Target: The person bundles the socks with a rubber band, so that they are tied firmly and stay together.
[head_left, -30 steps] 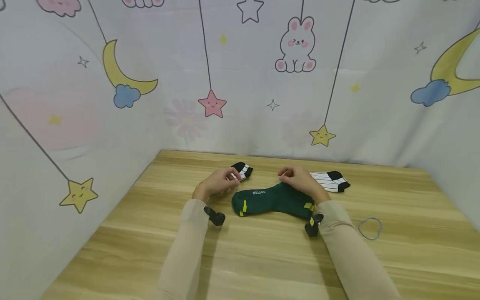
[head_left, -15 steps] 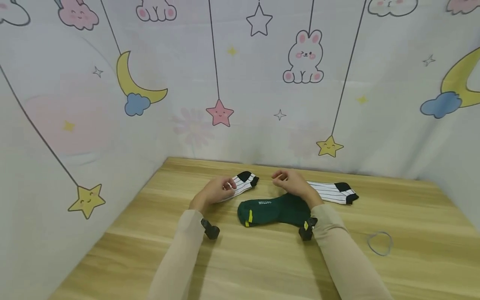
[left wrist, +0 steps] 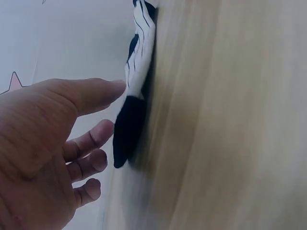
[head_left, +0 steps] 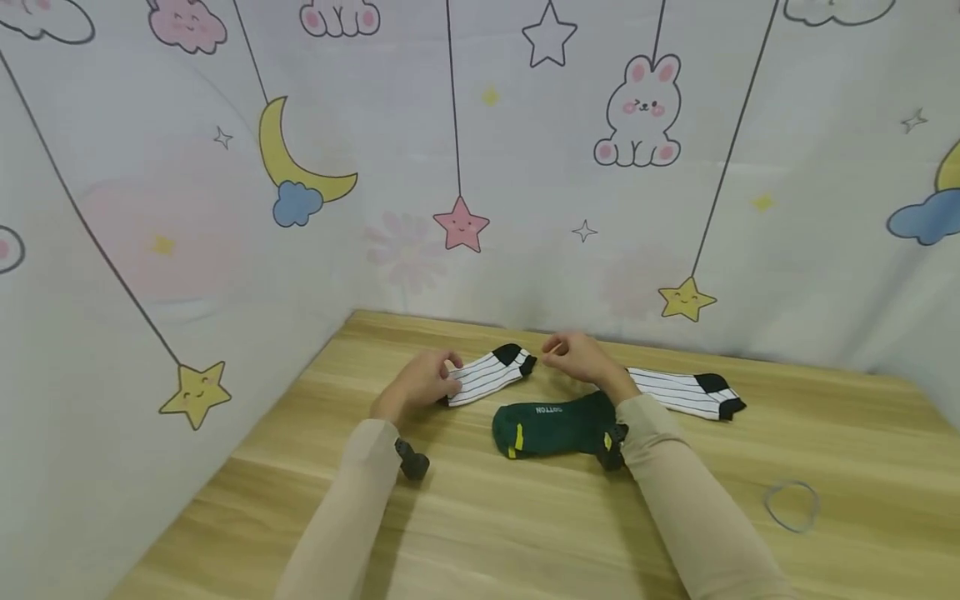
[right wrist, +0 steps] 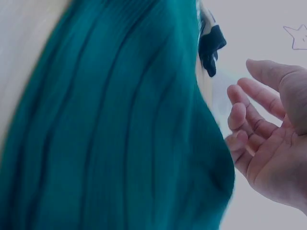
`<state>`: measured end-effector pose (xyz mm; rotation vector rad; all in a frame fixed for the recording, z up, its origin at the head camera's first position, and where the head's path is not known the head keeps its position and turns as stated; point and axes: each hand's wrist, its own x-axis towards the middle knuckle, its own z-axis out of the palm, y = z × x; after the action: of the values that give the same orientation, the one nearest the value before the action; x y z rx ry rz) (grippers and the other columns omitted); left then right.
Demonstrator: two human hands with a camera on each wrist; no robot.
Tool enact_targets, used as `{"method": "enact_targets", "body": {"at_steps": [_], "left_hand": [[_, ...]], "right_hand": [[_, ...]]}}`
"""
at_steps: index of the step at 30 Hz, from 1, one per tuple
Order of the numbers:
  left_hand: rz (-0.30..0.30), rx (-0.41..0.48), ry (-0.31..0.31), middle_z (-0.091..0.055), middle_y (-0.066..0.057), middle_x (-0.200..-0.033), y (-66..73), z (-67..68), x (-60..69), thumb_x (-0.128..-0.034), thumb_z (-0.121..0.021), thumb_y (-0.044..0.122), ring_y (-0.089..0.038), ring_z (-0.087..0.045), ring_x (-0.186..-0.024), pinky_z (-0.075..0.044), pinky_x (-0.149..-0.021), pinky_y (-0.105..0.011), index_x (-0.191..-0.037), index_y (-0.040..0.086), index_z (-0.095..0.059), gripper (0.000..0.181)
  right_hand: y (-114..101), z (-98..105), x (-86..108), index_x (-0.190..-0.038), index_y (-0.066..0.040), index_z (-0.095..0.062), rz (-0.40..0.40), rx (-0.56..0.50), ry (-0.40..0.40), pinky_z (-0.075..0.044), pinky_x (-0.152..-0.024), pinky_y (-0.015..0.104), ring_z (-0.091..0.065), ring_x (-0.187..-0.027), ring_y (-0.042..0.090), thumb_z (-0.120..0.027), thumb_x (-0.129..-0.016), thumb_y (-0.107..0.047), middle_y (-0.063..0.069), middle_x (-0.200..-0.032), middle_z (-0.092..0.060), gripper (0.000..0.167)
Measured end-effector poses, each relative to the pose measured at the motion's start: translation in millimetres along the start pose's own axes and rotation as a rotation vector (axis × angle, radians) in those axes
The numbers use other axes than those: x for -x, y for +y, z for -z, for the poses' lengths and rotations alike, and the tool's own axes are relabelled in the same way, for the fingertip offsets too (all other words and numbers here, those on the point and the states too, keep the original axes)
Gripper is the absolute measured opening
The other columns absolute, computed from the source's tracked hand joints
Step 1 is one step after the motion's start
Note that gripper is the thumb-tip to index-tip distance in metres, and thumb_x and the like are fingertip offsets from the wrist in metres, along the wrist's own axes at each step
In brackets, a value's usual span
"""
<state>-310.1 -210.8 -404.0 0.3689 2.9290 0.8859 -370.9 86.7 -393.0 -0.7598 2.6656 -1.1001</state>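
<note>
A striped black-and-white sock (head_left: 487, 379) lies at the back middle. My left hand (head_left: 422, 382) is at its left end; in the left wrist view the thumb of the hand (left wrist: 53, 139) is beside the sock's black part (left wrist: 129, 124), fingers loosely bent, no grip visible. My right hand (head_left: 581, 357) hovers past the green sock (head_left: 555, 427), fingers loosely bent around nothing. The green sock (right wrist: 110, 124) fills much of the right wrist view, left of the right hand (right wrist: 273, 129). A second striped sock (head_left: 682, 393) lies right of my right wrist.
A thin bluish-grey loop (head_left: 792, 506) rests on the wooden table (head_left: 525, 533) at the right. Behind the table hangs a pale curtain (head_left: 540, 275) printed with stars, moons and rabbits. Black wrist devices sit at both wrists.
My left hand has drawn back leftward along the striped sock, uncovering more of it. My right hand has moved slightly left, away from the second striped sock. The head view has shifted.
</note>
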Motion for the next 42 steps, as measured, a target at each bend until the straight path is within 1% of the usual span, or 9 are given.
{"method": "enact_targets", "body": {"at_steps": [5,9,15,19,24,31,36,39,42], "left_hand": [[0.045,-0.094,0.002,-0.060,-0.013,-0.107,-1.3,-10.4,9.7,-0.0903,-0.075,0.025,-0.028,-0.055,-0.100,-0.044,-0.091,-0.045,-0.128,0.007,-0.059,0.045],[0.083,-0.107,-0.009,-0.062,-0.013,-0.108,-2.0,-16.6,11.6,-0.0916,-0.073,0.029,-0.029,-0.056,-0.102,-0.044,-0.094,-0.046,-0.129,0.006,-0.057,0.047],[0.115,-0.060,-0.043,-0.069,-0.014,-0.105,-3.3,-22.6,10.9,-0.0925,-0.073,0.025,-0.026,-0.064,-0.098,-0.048,-0.092,-0.044,-0.127,0.002,-0.058,0.044],[0.132,-0.031,-0.070,-0.069,-0.016,-0.110,-6.1,-24.0,13.5,-0.0916,-0.074,0.024,-0.027,-0.064,-0.103,-0.048,-0.095,-0.044,-0.125,0.001,-0.059,0.043],[0.144,-0.034,-0.055,-0.067,-0.017,-0.112,-8.6,-18.2,16.7,-0.0903,-0.075,0.024,-0.030,-0.062,-0.107,-0.046,-0.096,-0.046,-0.118,0.003,-0.063,0.036],[0.117,-0.048,-0.063,-0.067,-0.008,-0.098,-7.2,-11.0,16.3,-0.0899,-0.074,0.020,-0.021,-0.060,-0.092,-0.047,-0.089,-0.039,-0.106,0.002,-0.069,0.024],[0.116,-0.044,-0.081,-0.065,-0.007,-0.092,-5.9,-4.0,15.3,-0.0922,-0.071,0.018,-0.020,-0.057,-0.084,-0.045,-0.080,-0.036,-0.099,0.005,-0.066,0.016],[0.095,-0.035,-0.068,-0.066,-0.009,-0.093,-4.2,4.3,13.2,-0.0925,-0.070,0.018,-0.021,-0.057,-0.083,-0.045,-0.077,-0.034,-0.097,0.005,-0.063,0.016],[0.093,0.010,-0.062,-0.067,-0.011,-0.093,-2.8,13.1,10.9,-0.0925,-0.071,0.018,-0.020,-0.059,-0.078,-0.047,-0.070,-0.032,-0.098,0.004,-0.062,0.017]], "right_hand": [[10,-13,2.6,-0.121,0.006,-0.062,-0.063,-0.076,-0.023,-0.053,-0.071,0.037,-0.064,-0.095,0.032,-0.062,-0.099,-0.015,0.024,-0.114,-0.065,0.030],[19,-22,4.8,-0.121,0.007,-0.060,-0.121,-0.084,-0.017,-0.051,-0.064,0.032,-0.063,-0.084,0.026,-0.063,-0.099,-0.016,0.025,-0.116,-0.064,0.032],[21,-35,4.9,-0.114,0.007,-0.065,-0.163,0.008,0.029,-0.051,-0.083,0.041,-0.063,-0.098,0.032,-0.063,-0.098,-0.020,0.023,-0.113,-0.066,0.032],[15,-43,2.1,-0.113,0.006,-0.064,-0.222,0.058,0.025,-0.048,-0.092,0.044,-0.061,-0.103,0.033,-0.067,-0.095,-0.019,0.021,-0.114,-0.066,0.031],[9,-48,-6.2,-0.111,0.003,-0.065,-0.252,0.081,0.036,-0.047,-0.087,0.041,-0.057,-0.093,0.026,-0.070,-0.093,-0.018,0.016,-0.112,-0.065,0.028],[6,-48,-8.8,-0.101,-0.001,-0.067,-0.233,0.067,0.071,-0.045,-0.079,0.036,-0.055,-0.085,0.023,-0.067,-0.095,-0.017,0.010,-0.098,-0.064,0.017],[1,-41,-6.5,-0.099,-0.002,-0.067,-0.230,0.045,0.057,-0.044,-0.074,0.033,-0.055,-0.082,0.022,-0.066,-0.096,-0.016,0.008,-0.092,-0.062,0.015],[-3,-33,-8.9,-0.095,-0.004,-0.065,-0.216,0.050,0.061,-0.041,-0.067,0.030,-0.053,-0.072,0.018,-0.066,-0.095,-0.017,0.005,-0.083,-0.060,0.013],[-8,-26,-11.9,-0.093,-0.004,-0.064,-0.189,0.035,0.069,-0.040,-0.061,0.028,-0.051,-0.063,0.014,-0.066,-0.095,-0.016,0.005,-0.081,-0.060,0.012]]}}
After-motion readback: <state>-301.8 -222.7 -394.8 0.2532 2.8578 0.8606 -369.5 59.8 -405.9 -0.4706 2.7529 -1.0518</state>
